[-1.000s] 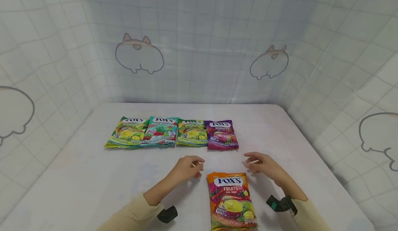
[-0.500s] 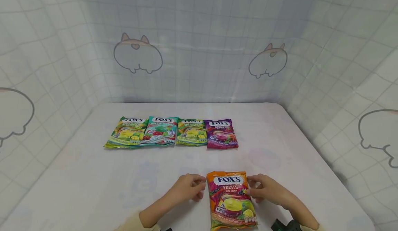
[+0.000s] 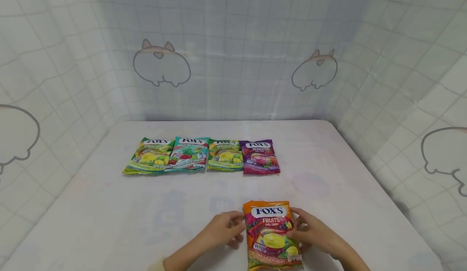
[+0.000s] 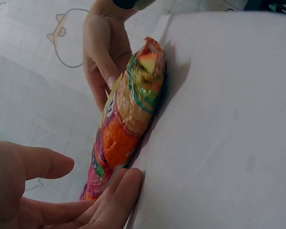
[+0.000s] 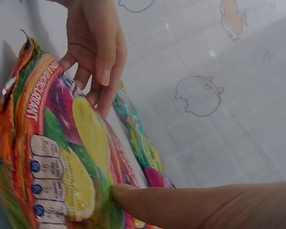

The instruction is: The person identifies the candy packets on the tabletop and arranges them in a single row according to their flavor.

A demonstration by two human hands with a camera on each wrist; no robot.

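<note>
An orange and purple bag of fruit candy [image 3: 273, 238] lies face up near the front of the table. At its left edge is my left hand [image 3: 222, 230], fingers bent towards the bag. In the left wrist view its fingers [image 4: 117, 195] touch the bag's side, while the thumb [image 4: 52, 163] stays apart from it. My right hand [image 3: 316, 233] grips the right edge. The right wrist view has its thumb [image 5: 148, 202] pressed on the bag's printed front; its other fingers are hidden there.
At the back, a row of candy bags lies side by side: a yellow-green bag [image 3: 150, 155], a teal bag [image 3: 188, 154], a second yellow-green bag [image 3: 225, 155] and a purple bag [image 3: 260, 157]. A grid-patterned curtain [image 3: 233, 80] encloses the white table [image 3: 109, 222] at back and sides.
Both hands have come down and towards the near side, to the two edges of the fruit candy bag. The right thumb now lies on its front. The bags in the row have not moved.
</note>
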